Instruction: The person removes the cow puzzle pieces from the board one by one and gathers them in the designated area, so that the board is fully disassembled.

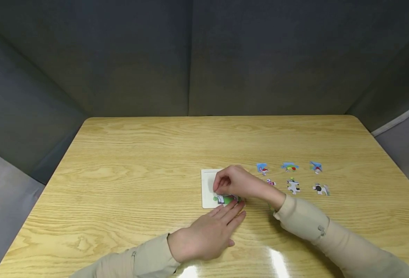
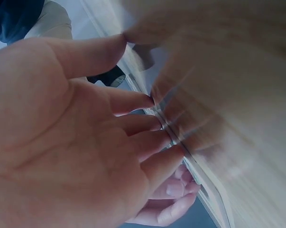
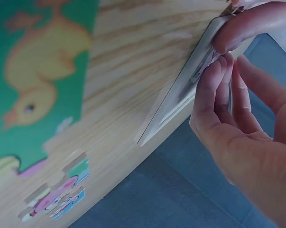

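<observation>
A white puzzle board (image 1: 207,181) lies near the middle of the table. Along its lower part is a green puzzle section (image 1: 226,199) with white animal legs. My left hand (image 1: 209,233) reaches in from below, its extended fingertips resting on the board's near edge. From the right, my right hand (image 1: 237,181) bends over the board. Its thumb and fingers pinch at a puzzle piece just above the green section, and they hide most of that piece. In the right wrist view, the pinching fingertips (image 3: 221,61) are close over the board.
Right of the board, several loose puzzle pieces lie in rows, among them a blue one (image 1: 290,166), a white one (image 1: 293,186) and a black-and-white one (image 1: 321,189). A green piece with a yellow duck (image 3: 43,76) lies near my right wrist. Dark partitions (image 1: 138,58) stand behind the table.
</observation>
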Tool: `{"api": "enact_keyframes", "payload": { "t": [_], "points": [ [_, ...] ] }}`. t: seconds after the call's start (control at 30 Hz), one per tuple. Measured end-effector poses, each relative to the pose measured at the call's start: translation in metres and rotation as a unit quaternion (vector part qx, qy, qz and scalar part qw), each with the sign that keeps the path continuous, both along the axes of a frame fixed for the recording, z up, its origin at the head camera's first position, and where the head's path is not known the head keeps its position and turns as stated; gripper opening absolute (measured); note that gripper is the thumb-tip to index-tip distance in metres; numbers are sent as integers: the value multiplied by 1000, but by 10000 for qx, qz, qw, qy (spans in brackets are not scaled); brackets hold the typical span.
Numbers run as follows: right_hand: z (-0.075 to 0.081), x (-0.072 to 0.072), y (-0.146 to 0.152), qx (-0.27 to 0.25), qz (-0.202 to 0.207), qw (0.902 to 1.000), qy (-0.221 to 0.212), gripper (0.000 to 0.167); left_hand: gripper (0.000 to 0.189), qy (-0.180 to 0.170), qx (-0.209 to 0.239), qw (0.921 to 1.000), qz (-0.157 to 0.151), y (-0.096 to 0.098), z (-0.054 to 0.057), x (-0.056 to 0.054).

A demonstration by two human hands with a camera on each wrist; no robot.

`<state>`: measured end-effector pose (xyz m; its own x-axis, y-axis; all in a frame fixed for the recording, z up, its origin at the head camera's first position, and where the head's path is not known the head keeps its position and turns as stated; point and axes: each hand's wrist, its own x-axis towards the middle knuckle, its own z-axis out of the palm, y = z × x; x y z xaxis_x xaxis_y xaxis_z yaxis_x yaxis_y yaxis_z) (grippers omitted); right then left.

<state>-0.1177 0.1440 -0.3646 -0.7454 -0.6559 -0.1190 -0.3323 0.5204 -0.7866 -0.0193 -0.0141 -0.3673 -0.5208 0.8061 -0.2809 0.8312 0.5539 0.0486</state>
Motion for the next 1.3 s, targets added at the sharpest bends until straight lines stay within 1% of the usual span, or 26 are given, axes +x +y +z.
{"api": "enact_keyframes", "payload": {
  "t": [0.2, 0.47, 0.6, 0.73, 0.97, 1.07, 1.3],
  "points": [
    [2, 1, 1, -53, -16, 9999, -85, 10, 66, -45, 24, 10000, 17, 0, 1, 0],
    [4, 1, 2, -304, 25, 9993, -230, 14, 66, 62, -31, 10000, -19, 0, 0, 0],
    [2, 2, 2, -398, 40, 9979, -516, 13, 66, 76, -61, 10000, -14, 0, 0, 0],
    [0, 4, 2, -353, 84, 9971, -666, 13, 66, 72, -108, 9999, 6, 1, 0, 0],
    [2, 4, 5, -395, -93, 9966, -718, 12, 66, 106, -130, 9999, 10, 1, 1, 0],
    [3, 3, 8, -403, -117, 9972, -615, 12, 66, 56, -123, 9999, 10, 1, 1, 0],
    [3, 2, 16, -340, -255, 9967, -694, 11, 67, 11, -106, 9999, 3, 0, 1, 0]
  ]
}}
